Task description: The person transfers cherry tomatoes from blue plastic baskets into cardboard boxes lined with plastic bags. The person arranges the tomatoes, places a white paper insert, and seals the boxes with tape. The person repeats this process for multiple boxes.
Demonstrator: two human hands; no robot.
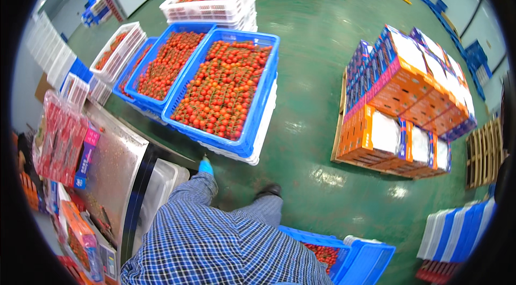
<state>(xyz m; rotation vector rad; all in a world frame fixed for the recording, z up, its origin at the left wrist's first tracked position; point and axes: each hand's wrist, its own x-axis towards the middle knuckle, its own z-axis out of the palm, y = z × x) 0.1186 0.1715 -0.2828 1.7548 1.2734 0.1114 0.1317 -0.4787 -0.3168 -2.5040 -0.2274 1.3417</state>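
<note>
My left hand (205,167), in a blue glove, reaches forward past the steel worktable's corner. It is small and foreshortened, so I cannot tell whether its fingers hold anything. Close beyond it stands a blue plastic crate (250,144) heaped with red cherry tomatoes on the vine (223,87). A white crate (264,123) is under that one. To its left, a second blue crate (158,101) holds more vine tomatoes (171,63). My right hand is out of view.
Left is a steel worktable (117,148) with packed cartons (64,144) and a scale (108,258). A clear plastic bin (159,182) sits beside me. Orange and purple cartons (403,95) fill a pallet at right. Blue crates (367,261) stand close behind my right side.
</note>
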